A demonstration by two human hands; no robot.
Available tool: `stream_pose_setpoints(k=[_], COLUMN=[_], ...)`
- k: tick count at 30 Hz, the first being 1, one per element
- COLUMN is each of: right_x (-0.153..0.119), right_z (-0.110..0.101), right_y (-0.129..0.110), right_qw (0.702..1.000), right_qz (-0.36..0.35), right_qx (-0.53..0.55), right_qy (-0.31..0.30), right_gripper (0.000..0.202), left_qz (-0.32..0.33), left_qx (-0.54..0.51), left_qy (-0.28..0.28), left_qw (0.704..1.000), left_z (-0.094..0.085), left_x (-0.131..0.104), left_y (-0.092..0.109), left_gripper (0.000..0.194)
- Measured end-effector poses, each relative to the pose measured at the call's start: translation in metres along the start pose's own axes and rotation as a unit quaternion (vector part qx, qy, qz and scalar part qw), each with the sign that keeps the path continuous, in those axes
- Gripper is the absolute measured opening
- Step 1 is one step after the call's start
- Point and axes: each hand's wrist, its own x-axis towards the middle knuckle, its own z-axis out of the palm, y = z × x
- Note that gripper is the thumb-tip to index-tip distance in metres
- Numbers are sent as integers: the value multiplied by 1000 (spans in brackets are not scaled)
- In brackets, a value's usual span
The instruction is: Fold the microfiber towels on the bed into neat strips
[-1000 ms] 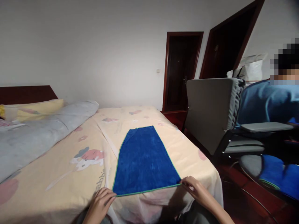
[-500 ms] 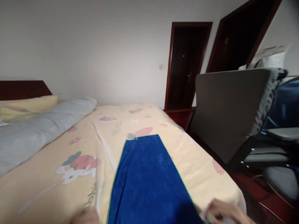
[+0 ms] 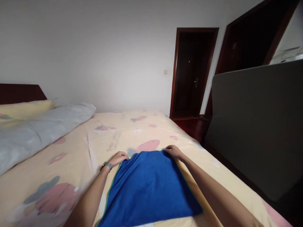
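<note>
A blue cloth [image 3: 151,186] with a green edge lies on the bed, its near edge showing at the bottom of the view. My left hand [image 3: 119,158], with a grey watch on the wrist, pinches the cloth's far left corner. The far right corner is between the fingers of my right hand [image 3: 172,152]. Between the two hands the far edge sags slightly, and folds run down the cloth's left side.
The bed [image 3: 132,126] has a cream sheet with carrot prints. A grey rolled quilt [image 3: 47,126] and a yellow pillow [image 3: 28,108] lie at the left. A large dark panel [image 3: 255,126] stands right of the bed, with a door [image 3: 194,72] beyond.
Both hands have moved forward from the bottom of the view to the cloth's far corners and taken hold of them. The view has shifted, bringing the dark panel closer.
</note>
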Motion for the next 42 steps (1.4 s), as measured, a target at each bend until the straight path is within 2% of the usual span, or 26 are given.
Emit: stream_pose_setpoints(k=[3,6,11,14,17,22,24,27,31,33,36,39,42], right_x=[7,4,-20,-44,-79,-169,-212,-275,-342,-365,-386,-401,-416], right_z=[1,-5,-26,-52,-91,-165,-188,-214,-233,-236,-233,-223,-213], right_y=[14,15,-15,-40,-64,-118,-145,-184,-214,-216,-209,-203,-199], right_qw=[1000,1000,998,993,987,973,967,957,946,942,937,930,932], right_qz=[7,-1,-55,-101,-138,-166,-178,-202,-201,-185,-146,-99,-44], right_qx=[8,16,36,57,75,113,136,152,164,185,236,287,302], right_qy=[-6,-3,9,22,46,114,126,142,193,209,213,208,194], right_gripper=[25,26,33,40,47,51,51,46,40,37,36,37,39], left_qz=[9,1,-9,7,44,114,131,181,241,241,206,151,118], left_qx=[4,25,54,49,26,-24,-43,-102,-211,-277,-360,-346,-223], left_qy=[-29,-27,1,29,82,192,234,296,321,319,314,320,337], left_qw=[1000,999,999,998,995,974,962,933,891,874,854,869,907], left_z=[0,-1,-8,-31,-72,-146,-166,-183,-187,-183,-169,-152,-135], left_x=[7,7,-3,-22,-61,-158,-199,-258,-326,-350,-372,-385,-402], left_y=[-10,-10,6,24,47,100,122,152,183,194,204,206,199], left_gripper=[29,28,27,30,34,39,38,33,24,25,29,32,31])
